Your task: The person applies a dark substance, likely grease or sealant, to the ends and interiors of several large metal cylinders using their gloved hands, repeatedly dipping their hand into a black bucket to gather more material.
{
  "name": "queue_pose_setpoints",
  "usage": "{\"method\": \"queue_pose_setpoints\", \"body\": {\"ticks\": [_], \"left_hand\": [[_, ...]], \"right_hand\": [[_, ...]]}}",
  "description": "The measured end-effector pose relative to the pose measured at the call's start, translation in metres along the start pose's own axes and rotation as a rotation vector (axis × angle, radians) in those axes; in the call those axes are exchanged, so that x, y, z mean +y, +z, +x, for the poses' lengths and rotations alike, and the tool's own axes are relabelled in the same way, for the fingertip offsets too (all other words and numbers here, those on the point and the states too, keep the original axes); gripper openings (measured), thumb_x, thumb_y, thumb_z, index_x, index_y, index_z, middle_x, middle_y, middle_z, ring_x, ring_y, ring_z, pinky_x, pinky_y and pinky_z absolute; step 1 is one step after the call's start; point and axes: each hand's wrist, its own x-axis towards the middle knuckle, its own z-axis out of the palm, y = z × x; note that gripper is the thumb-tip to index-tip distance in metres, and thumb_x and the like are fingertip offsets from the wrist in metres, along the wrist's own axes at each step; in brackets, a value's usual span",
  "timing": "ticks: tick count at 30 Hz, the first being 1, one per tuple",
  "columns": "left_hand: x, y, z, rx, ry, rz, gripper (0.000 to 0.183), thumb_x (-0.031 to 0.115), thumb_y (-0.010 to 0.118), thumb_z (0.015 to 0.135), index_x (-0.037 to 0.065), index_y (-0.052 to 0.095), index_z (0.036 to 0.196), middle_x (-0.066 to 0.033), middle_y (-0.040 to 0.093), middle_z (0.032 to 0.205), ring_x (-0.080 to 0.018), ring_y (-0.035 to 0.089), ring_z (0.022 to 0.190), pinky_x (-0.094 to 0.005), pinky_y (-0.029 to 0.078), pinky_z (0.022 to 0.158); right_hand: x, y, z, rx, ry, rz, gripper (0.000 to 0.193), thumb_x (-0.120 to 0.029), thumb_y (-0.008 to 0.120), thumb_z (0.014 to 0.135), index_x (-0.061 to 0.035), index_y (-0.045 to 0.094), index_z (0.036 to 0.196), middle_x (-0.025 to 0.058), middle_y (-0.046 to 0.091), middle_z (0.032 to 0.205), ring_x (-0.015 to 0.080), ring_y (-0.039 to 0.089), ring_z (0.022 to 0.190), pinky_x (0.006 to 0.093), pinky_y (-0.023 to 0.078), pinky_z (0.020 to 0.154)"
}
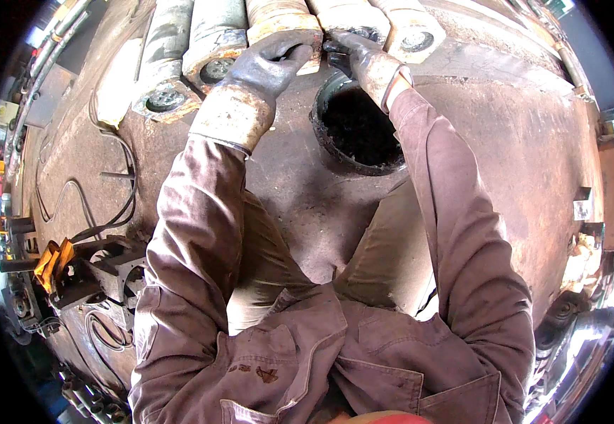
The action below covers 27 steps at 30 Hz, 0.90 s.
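Several large hex-ended steel bolts lie side by side at the far side, their ends toward me. My left hand (269,65), in a pale leather glove blackened over the fingers, curls against the rusty hex end of the middle bolt (283,27). My right hand (365,62) wears a matching glove. Its fingers bend inward at the gap between the middle bolt and the bolt to its right (353,18); what their tips touch is hidden. Below the right hand stands a round dark tub (319,134) holding black, grease-like stuff, partly covered by my right forearm.
Two more bolts lie left of my left hand, the outermost bolt (167,99) nearest me. A long metal beam (490,67) runs at the far right. Black cable (131,177) loops across the brown surface at left, near a metal fixture (112,272) with an orange cloth (54,263).
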Motion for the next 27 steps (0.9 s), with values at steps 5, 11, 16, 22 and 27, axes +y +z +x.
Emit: {"method": "queue_pose_setpoints", "body": {"ticks": [5,11,16,22,27], "left_hand": [[-0.002,-0.005,-0.006,0.020,0.020,-0.060,0.029,0.030,0.077,0.100,0.019,0.078,0.126,-0.0034,0.081,0.118,-0.0154,0.074,0.112,-0.0313,0.056,0.104],[-0.002,0.005,0.003,0.039,0.070,-0.030,0.028,0.034,0.076,0.100,0.019,0.080,0.124,-0.0037,0.081,0.117,-0.0172,0.075,0.111,-0.0329,0.057,0.102],[-0.006,-0.007,-0.006,0.064,0.031,-0.002,0.030,0.037,0.077,0.099,0.019,0.080,0.122,-0.0032,0.081,0.116,-0.0181,0.075,0.110,-0.0335,0.058,0.101],[-0.004,0.001,-0.003,0.062,0.044,-0.029,0.031,0.037,0.079,0.098,0.018,0.080,0.122,-0.0041,0.081,0.116,-0.0179,0.075,0.110,-0.0329,0.058,0.100],[-0.003,0.008,-0.003,0.049,0.060,-0.073,0.032,0.037,0.078,0.099,0.017,0.079,0.123,-0.0033,0.081,0.118,-0.0180,0.075,0.111,-0.0331,0.058,0.100]], "right_hand": [[0.009,-0.002,0.007,0.029,-0.019,-0.049,0.038,-0.031,0.072,0.102,-0.0020,0.075,0.127,0.0101,0.077,0.113,0.0198,0.071,0.102,0.0313,0.057,0.092],[0.012,-0.034,0.043,0.121,-0.008,-0.822,0.060,-0.038,0.082,0.092,0.0040,0.068,0.131,0.0200,0.073,0.128,0.0256,0.072,0.114,0.0352,0.057,0.097],[0.012,-0.011,0.042,0.170,-0.035,-1.328,0.076,-0.051,0.084,0.086,0.0000,0.065,0.140,0.0234,0.070,0.137,0.0355,0.070,0.125,0.0399,0.054,0.105],[0.012,-0.029,0.049,0.144,0.002,-1.540,0.079,-0.052,0.081,0.089,-0.0131,0.057,0.154,0.0222,0.067,0.144,0.0385,0.066,0.132,0.0424,0.051,0.111],[0.015,-0.035,0.044,0.072,0.088,-1.719,0.075,-0.046,0.078,0.093,-0.0199,0.053,0.159,0.0211,0.066,0.146,0.0375,0.065,0.133,0.0419,0.051,0.113]]}}
